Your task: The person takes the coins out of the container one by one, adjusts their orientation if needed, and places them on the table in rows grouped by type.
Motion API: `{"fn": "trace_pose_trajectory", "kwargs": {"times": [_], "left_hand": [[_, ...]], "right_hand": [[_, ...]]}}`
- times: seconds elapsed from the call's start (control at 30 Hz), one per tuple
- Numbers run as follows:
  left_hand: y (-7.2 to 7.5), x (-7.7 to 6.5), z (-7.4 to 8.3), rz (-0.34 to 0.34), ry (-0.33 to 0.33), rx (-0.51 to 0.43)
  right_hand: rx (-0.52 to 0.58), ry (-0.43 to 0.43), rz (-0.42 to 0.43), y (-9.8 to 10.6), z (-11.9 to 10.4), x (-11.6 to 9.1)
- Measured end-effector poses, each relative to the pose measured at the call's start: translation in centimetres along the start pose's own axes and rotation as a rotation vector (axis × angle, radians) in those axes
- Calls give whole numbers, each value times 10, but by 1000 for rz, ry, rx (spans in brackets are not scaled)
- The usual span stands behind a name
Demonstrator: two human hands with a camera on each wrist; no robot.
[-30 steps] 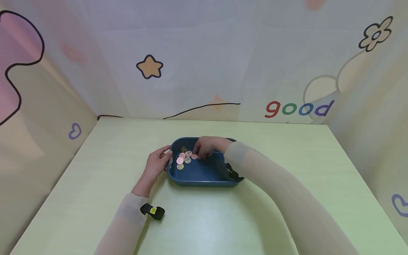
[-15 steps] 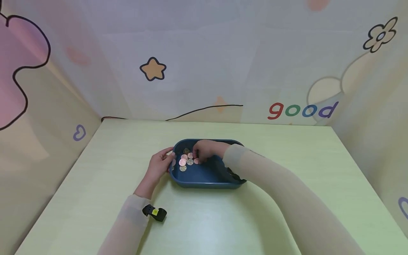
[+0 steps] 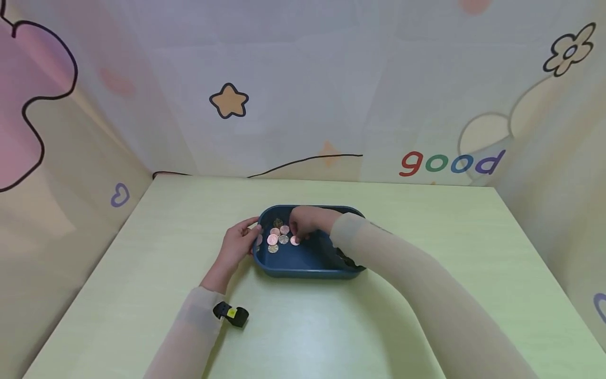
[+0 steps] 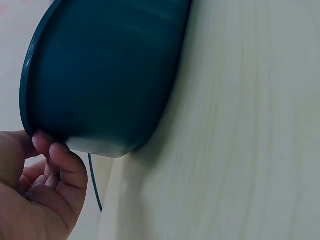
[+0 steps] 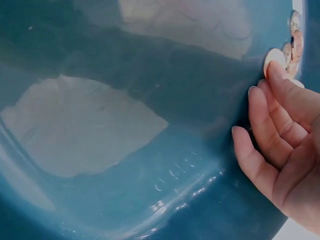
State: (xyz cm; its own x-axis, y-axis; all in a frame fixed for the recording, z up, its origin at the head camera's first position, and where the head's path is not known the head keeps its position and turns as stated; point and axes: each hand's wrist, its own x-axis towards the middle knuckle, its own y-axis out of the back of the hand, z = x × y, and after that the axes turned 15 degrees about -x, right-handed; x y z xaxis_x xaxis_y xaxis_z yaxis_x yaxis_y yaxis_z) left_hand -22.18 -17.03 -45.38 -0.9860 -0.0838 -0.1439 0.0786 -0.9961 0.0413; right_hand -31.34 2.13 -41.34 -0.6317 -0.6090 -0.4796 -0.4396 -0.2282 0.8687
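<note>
A dark blue tray (image 3: 303, 273) with rounded corners lies on the table. My left hand (image 3: 236, 243) grips its left end at the rim; in the left wrist view, fingertips (image 4: 62, 152) meet the tray's outer wall (image 4: 105, 80). Inside the tray, my right hand (image 3: 306, 221) reaches down and pinches a pinkish coin (image 3: 295, 240), its thumb lying on the coin's face (image 5: 274, 57) in the right wrist view. The other fingers of that hand are bent over the tray floor. Several copper and silvery coins (image 3: 273, 239) lie loosely grouped at the left end.
A pale wooden table (image 3: 293, 326) surrounds the tray. Behind it hangs a printed cloth backdrop (image 3: 293, 95), with further cloth at both sides. A black wrist strap device (image 3: 232, 314) sits on the left sleeve.
The right hand's fingers have closed in on the coin at the right of the group, and that coin has shifted slightly toward the near side. The left hand stays on the rim.
</note>
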Motion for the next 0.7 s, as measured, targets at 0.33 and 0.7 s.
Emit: {"fn": "trace_pose_trajectory", "kwargs": {"times": [0.33, 0.7], "left_hand": [[-2, -1, 1, -1, 6, 14], [-5, 0, -3, 44, -42, -20]], "right_hand": [[50, -3, -46, 11, 5, -8], [146, 59, 45, 34, 14, -24]]}}
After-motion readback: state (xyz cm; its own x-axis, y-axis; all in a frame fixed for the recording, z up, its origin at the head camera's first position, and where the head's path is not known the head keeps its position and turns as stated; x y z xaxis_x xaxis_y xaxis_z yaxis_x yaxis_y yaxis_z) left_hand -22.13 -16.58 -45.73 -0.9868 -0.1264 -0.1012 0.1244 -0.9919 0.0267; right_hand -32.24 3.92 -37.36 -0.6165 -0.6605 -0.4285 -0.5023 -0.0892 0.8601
